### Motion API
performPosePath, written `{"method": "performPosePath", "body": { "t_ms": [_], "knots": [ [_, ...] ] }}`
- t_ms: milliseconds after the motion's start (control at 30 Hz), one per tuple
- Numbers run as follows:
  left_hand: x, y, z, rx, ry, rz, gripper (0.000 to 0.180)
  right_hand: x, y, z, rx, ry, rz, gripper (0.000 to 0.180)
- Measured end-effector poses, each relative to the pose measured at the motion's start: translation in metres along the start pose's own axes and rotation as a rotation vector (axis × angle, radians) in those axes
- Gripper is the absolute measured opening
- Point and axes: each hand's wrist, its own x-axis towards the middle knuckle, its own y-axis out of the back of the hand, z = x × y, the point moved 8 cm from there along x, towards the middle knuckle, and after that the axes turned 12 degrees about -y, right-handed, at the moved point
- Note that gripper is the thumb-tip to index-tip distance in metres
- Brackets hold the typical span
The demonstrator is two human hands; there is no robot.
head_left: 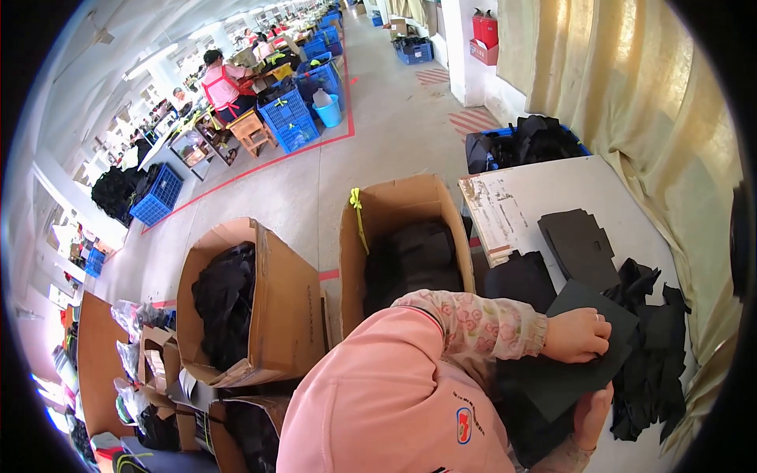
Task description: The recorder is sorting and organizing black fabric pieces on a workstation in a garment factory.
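Note:
My left hand point(578, 335) reaches across from a floral sleeve, its fingers curled down on a dark, flat sheet point(556, 382) that looks like fabric. My right hand point(593, 418) is lower, at the near edge of the same sheet, gripping it and partly covered by it. More black material point(532, 433) hangs below the sheet. Just beyond my left hand lie flat, notched dark pieces point(579, 246) and a black piece point(520, 280). Loose black cut pieces point(650, 363) are heaped to the right of both hands.
The pale worktable point(639, 201) stands by a curtain point(631, 87). Open cardboard boxes point(288, 307) of black material are at my left, one box point(406, 197) against the table. A filled blue crate point(586, 150) sits behind the table. Another person point(225, 87) works far off.

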Motion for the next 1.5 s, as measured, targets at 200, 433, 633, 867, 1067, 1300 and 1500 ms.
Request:
{"method": "performPosePath", "body": {
  "t_ms": [200,433,633,867,1067,1300,1500],
  "knots": [
    [0.019,0.003,-0.003,-0.235,0.006,0.022,0.012,-0.014,-0.006,-0.021,-0.432,-0.044,0.269,0.049],
    [-0.017,0.095,-0.065,-0.767,0.596,0.362,0.013,-0.003,0.043,-0.027,-0.731,0.011,0.370,0.038],
    [-0.115,0.175,-0.150,-0.610,0.874,0.649,0.011,-0.062,0.136,0.011,-0.845,-0.144,0.511,0.035],
    [-0.147,0.077,-0.169,0.342,0.519,-0.217,0.044,-0.092,0.140,0.020,-1.031,-0.178,0.638,0.040],
    [-0.017,-0.096,-0.052,-0.464,0.154,-0.554,0.045,-0.091,0.102,-0.002,-1.210,-0.142,0.625,0.048],
    [-0.030,-0.221,-0.023,-1.010,0.356,-1.254,0.046,-0.092,0.057,-0.019,-1.344,0.090,0.659,0.060],
    [-0.035,-0.233,-0.011,-1.124,0.399,-1.219,0.046,-0.095,0.052,-0.020,-1.459,0.117,0.719,0.059]
  ]
}}
